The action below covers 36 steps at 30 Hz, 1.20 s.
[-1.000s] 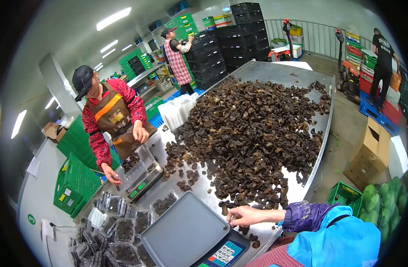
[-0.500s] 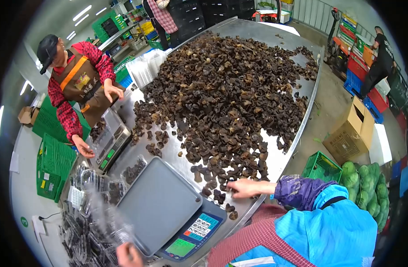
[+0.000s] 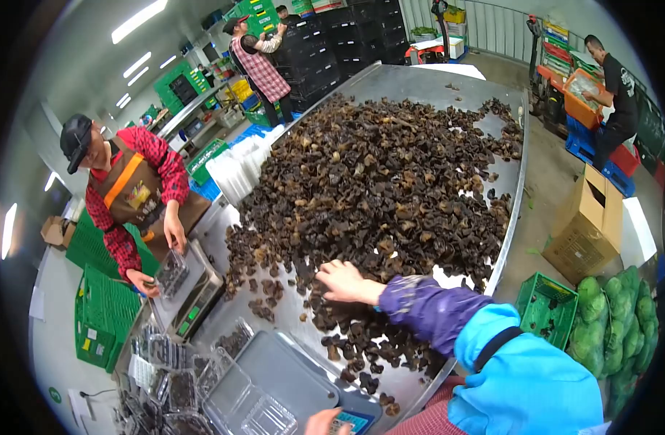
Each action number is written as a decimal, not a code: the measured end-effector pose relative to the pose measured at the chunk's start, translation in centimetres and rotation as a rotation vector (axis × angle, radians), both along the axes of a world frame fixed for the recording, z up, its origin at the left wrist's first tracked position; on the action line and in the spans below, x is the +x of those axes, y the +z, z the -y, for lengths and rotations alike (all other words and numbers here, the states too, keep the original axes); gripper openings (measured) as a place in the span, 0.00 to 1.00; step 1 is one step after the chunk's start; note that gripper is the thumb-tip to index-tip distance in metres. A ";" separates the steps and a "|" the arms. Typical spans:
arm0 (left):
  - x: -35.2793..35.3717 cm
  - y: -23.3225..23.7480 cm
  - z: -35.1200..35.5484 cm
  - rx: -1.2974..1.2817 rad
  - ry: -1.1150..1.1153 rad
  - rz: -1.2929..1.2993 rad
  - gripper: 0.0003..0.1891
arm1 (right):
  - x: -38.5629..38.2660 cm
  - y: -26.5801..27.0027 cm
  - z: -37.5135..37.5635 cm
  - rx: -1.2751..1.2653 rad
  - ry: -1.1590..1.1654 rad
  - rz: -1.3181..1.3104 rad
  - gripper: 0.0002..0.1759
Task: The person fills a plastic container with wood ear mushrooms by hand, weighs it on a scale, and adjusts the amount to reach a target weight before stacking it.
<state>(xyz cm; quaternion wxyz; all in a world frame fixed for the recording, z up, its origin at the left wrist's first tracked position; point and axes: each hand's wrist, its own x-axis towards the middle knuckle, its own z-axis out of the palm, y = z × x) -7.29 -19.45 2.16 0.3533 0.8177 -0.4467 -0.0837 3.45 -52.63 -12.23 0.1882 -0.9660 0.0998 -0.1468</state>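
Note:
A large heap of dark brown wood ear mushrooms (image 3: 390,181) covers much of the metal table (image 3: 412,85). My right hand (image 3: 343,281), in a purple sleeve cuff, lies on the near part of the heap with its fingers stretched out. At the bottom edge, my left hand (image 3: 326,422) shows only in part beside the keypad of the digital scale (image 3: 296,370). Its visible fingertips look apart, with nothing between them. On the scale's grey plate rests an open clear plastic box (image 3: 249,402), apparently without mushrooms in it.
Many clear plastic boxes (image 3: 165,391) crowd the left side. Across the table, a co-worker (image 3: 133,188) holds a filled box (image 3: 173,274) at another scale (image 3: 191,297). White trays (image 3: 234,174) are stacked at the table edge. A green crate (image 3: 546,308) and a cardboard box (image 3: 586,225) stand right.
My right hand has moved up and left, farther into the heap. The clear box, blurred near my left hand before, now lies on the scale. The co-worker now holds a filled box.

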 end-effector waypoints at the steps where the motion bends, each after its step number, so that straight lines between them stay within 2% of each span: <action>1: -0.7 -0.5 1.4 -0.020 -0.027 -0.064 0.19 | 1.3 -0.1 0.1 0.006 0.005 -0.054 0.29; 2: -1.2 -1.3 2.6 0.037 -0.021 -0.248 0.21 | 1.9 -0.1 0.0 -0.025 -0.013 -0.082 0.30; 4: -1.0 -4.0 4.7 0.058 -0.063 -0.164 0.26 | 2.2 -1.1 -0.4 -0.029 -0.011 -0.193 0.31; 5: -1.0 -4.8 5.6 0.116 0.013 -0.436 0.30 | 1.7 -1.6 -0.8 -0.028 0.016 -0.265 0.31; 8: 0.5 -11.5 6.7 0.120 0.123 -0.629 0.39 | -1.3 -1.4 -1.7 -0.019 0.149 -0.403 0.30; 9: 0.8 -12.4 7.5 0.118 0.130 -0.568 0.45 | -2.8 -1.1 -1.9 -0.021 0.172 -0.409 0.30; 11: 1.4 -13.9 8.9 0.113 0.087 -0.209 0.51 | -5.7 -1.1 -1.7 0.009 0.269 -0.404 0.29; 12: 2.1 -15.5 9.5 0.138 0.108 -0.192 0.56 | -7.3 -1.6 -1.7 -0.006 0.281 -0.314 0.26; 14: 2.6 -16.3 11.3 0.233 0.154 -0.107 0.59 | -9.8 -2.0 -1.3 -0.008 0.334 -0.220 0.25; 15: 2.7 -16.4 12.1 0.278 0.164 -0.082 0.59 | -10.9 -1.8 -0.9 -0.025 0.354 -0.161 0.28; 16: 2.5 -15.4 13.5 0.296 0.194 -0.030 0.54 | -11.9 -1.2 -0.2 -0.040 0.351 -0.108 0.30; 17: 2.5 -14.6 14.7 0.292 0.193 -0.034 0.54 | -12.8 -0.3 0.5 -0.053 0.346 -0.054 0.31; 18: 2.6 -13.7 15.8 0.393 0.203 -0.076 0.57 | -13.5 1.4 1.7 0.043 0.326 -0.139 0.34; 19: 2.7 -13.4 16.4 0.495 0.211 -0.118 0.60 | -14.5 2.9 2.9 -0.011 0.233 -0.162 0.39; 20: 3.2 -14.5 16.7 0.492 0.196 -0.170 0.66 | -15.2 4.0 4.7 0.026 0.143 -0.279 0.43; 22: 3.3 -13.8 17.9 0.521 0.167 -0.176 0.66 | -16.8 3.9 7.3 0.055 -0.044 -0.444 0.51; 23: 3.3 -13.5 18.6 0.552 0.143 -0.182 0.65 | -16.9 3.5 8.2 0.085 -0.065 -0.516 0.56; 25: 3.5 -14.9 19.3 0.516 0.123 -0.156 0.64 | -16.5 2.6 7.0 0.178 -0.003 -0.545 0.59; 26: 3.9 -16.2 19.7 0.399 0.061 -0.152 0.62 | -16.1 -0.9 5.8 0.216 0.079 -0.422 0.60; 27: 4.0 -16.8 20.0 0.282 0.000 -0.148 0.61 | -15.5 -1.4 4.5 0.292 0.111 -0.383 0.59; 29: 3.9 -17.1 20.7 0.266 0.059 -0.218 0.56 | -14.6 -2.3 3.2 0.475 0.155 -0.236 0.57; 31: 4.2 -17.8 20.4 0.164 0.065 -0.296 0.53 | -14.4 -2.4 2.8 0.575 0.181 -0.205 0.55; 36: 3.2 -16.7 20.2 -0.049 0.063 -0.341 0.46 | -15.0 0.2 2.2 0.666 0.197 -0.193 0.48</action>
